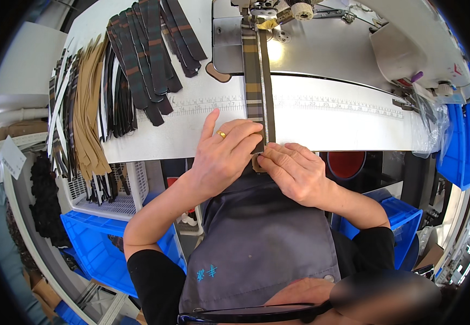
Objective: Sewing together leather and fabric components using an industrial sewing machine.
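White table, front edge: strip under both hands

Sewing machine stands at the far side. Plaid strip runs from beneath its head to the near edge, zipper alongside on the right. Right hand pinches the zipper's near end, thumb against fingers. Left hand rests bent fingers on the strip; thumb hidden, grasp cannot be told. Gold ring on it.

Strips left of zipper, sewing machine behind

Ruler scale: printed numbers and graduations parallel to the tabletop's front edge.
Apron: blue characters.
Machine housing: small red mark.
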`<state>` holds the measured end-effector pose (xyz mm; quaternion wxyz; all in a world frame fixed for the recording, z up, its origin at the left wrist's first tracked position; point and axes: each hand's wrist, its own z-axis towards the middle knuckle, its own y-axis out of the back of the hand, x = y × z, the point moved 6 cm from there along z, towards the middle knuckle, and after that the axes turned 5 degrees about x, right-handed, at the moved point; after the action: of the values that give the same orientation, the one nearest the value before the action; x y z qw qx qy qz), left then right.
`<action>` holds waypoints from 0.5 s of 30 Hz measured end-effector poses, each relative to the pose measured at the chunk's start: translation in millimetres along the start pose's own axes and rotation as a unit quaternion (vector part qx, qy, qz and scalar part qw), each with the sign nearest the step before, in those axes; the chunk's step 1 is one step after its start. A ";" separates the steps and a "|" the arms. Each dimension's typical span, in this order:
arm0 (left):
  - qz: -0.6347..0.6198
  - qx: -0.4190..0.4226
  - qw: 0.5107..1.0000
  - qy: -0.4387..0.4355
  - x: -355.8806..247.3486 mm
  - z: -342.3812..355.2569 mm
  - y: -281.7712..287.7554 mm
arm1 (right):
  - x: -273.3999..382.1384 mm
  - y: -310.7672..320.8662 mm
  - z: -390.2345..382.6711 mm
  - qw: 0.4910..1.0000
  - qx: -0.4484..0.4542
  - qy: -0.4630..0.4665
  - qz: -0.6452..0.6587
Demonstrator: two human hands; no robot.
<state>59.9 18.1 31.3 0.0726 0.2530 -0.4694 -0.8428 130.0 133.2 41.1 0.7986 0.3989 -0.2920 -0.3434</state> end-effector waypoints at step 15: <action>-0.028 0.141 0.989 0.017 1.3 5.2 1.4 | -8.4 5.3 -4.4 0.995 0.025 -0.005 0.093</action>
<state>56.1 20.8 34.3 0.0204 0.2875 -0.5752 -0.7656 129.9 144.0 41.6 0.8154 0.3878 -0.3405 -0.2622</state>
